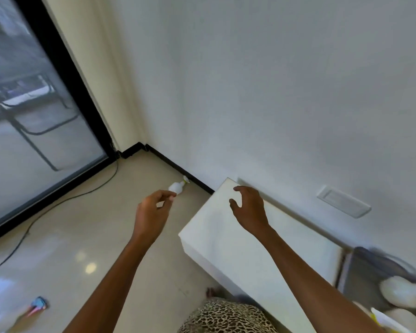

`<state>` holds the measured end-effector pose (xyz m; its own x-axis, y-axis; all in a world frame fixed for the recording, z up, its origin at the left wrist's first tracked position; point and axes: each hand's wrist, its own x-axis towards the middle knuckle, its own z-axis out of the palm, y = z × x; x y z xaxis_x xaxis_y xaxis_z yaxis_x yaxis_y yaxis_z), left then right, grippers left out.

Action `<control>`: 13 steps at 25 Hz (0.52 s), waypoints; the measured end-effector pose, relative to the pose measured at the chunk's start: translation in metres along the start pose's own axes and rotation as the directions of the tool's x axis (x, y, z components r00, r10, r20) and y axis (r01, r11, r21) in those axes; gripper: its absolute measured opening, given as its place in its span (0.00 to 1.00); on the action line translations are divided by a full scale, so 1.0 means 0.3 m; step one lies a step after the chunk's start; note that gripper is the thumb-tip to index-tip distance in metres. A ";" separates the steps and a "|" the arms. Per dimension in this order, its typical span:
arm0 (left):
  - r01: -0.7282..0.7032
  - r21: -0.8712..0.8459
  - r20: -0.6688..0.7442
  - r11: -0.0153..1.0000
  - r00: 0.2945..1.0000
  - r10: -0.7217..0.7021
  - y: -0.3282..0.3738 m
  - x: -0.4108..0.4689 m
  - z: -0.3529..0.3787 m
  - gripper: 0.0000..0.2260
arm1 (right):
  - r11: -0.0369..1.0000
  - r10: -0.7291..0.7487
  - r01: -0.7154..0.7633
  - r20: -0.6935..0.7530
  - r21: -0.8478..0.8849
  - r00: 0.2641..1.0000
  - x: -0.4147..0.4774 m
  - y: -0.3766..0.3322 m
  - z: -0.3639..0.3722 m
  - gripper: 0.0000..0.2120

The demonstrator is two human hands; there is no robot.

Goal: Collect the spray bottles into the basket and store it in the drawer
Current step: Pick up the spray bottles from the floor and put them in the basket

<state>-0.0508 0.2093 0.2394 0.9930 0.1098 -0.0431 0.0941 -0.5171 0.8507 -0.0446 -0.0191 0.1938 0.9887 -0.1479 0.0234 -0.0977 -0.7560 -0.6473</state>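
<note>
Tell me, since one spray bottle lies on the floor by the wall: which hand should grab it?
Left. The left hand is open, its fingertips right beside the bottle in this view. The right hand, also open and empty, hovers over the white cabinet, farther from it.

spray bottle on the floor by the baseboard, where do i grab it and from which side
Probably around the round white body of the spray bottle, coming down from above. It lies on its side with the yellow-trimmed nozzle pointing toward the baseboard, so the body faces you. The left hand, open and empty, is nearest; the right hand hovers over the white cabinet.
</note>
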 end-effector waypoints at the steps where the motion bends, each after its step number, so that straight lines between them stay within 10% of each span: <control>1: 0.007 -0.010 -0.013 1.000 1.000 -0.007 -0.021 0.034 -0.031 0.08 | 1.000 -0.010 0.009 0.014 0.004 1.000 0.032 -0.039 0.033 0.17; 13: 0.107 0.000 -0.005 0.994 0.994 -0.107 -0.257 0.707 -0.325 0.07 | 0.992 0.120 -0.125 0.195 0.011 0.974 0.599 -0.354 0.514 0.16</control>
<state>0.1455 0.3552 0.2157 0.9768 0.1690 -0.1314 0.2001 -0.5026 0.8410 0.1608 0.1329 0.1494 0.9729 -0.1107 -0.2031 -0.2188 -0.7244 -0.6537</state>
